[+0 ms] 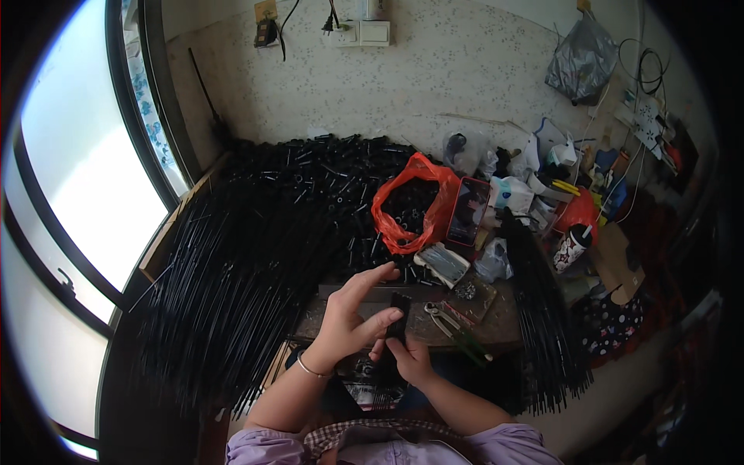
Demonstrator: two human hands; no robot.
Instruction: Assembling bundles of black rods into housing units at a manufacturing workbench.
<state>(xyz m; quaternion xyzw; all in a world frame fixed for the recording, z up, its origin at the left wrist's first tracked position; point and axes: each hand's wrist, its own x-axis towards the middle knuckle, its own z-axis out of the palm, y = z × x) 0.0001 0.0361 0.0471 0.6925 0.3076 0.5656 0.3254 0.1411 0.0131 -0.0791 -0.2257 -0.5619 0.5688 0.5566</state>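
Note:
My right hand [412, 362] is closed round a short, dark piece [399, 314] that stands up between my hands above the table's front edge. Its exact kind is too dark to make out. Beside it, my left hand [349, 314] is spread, with the index finger stretched forward and the thumb tip against or just in front of the piece. Green-handled pincers [457, 333] lie right of my hands. Beyond my fingers, a heap of small black tubular parts [333, 178] covers the table, with a red plastic bag [380, 217] of similar parts set in it.
Long thin black rods [225, 294] fan over the left side, and another bundle [546, 333] hangs at the right. A phone [468, 209] leans by the bag, near a box of metal pins [442, 265]. A patterned cup [572, 246] stands among clutter at the right.

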